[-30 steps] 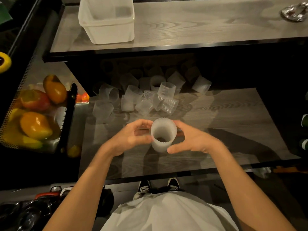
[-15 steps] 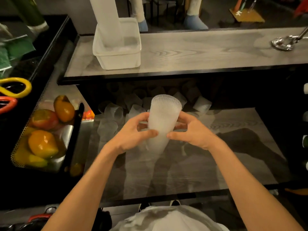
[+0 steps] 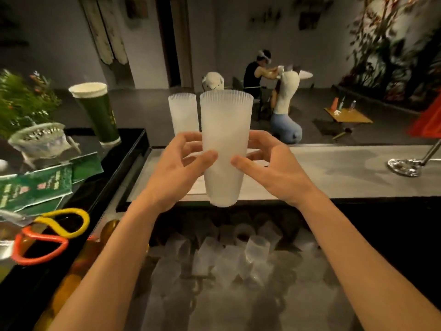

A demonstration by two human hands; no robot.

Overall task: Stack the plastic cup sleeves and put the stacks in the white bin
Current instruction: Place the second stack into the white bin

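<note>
A tall stack of frosted ribbed cup sleeves point(image 3: 224, 144) is held upright in the air above the counter. My left hand point(image 3: 183, 168) grips it from the left and my right hand point(image 3: 272, 168) from the right, thumbs in front. Just behind it a second tall stack of sleeves point(image 3: 183, 113) stands upright. The white bin point(image 3: 195, 187) is almost wholly hidden behind my hands and the stack. Several loose sleeves point(image 3: 238, 254) lie scattered on the lower shelf below.
The grey upper counter point(image 3: 334, 173) runs to the right, with a metal stand point(image 3: 405, 163) on it. To the left are a green cup point(image 3: 97, 111), a glass bowl point(image 3: 38, 139), green leaflets point(image 3: 35, 187) and yellow and orange scissors point(image 3: 50, 232). A person sits far back.
Both hands have lifted the stack from the lower shelf up to the level of the upper counter. The view has tilted up, and the room behind has come into sight.
</note>
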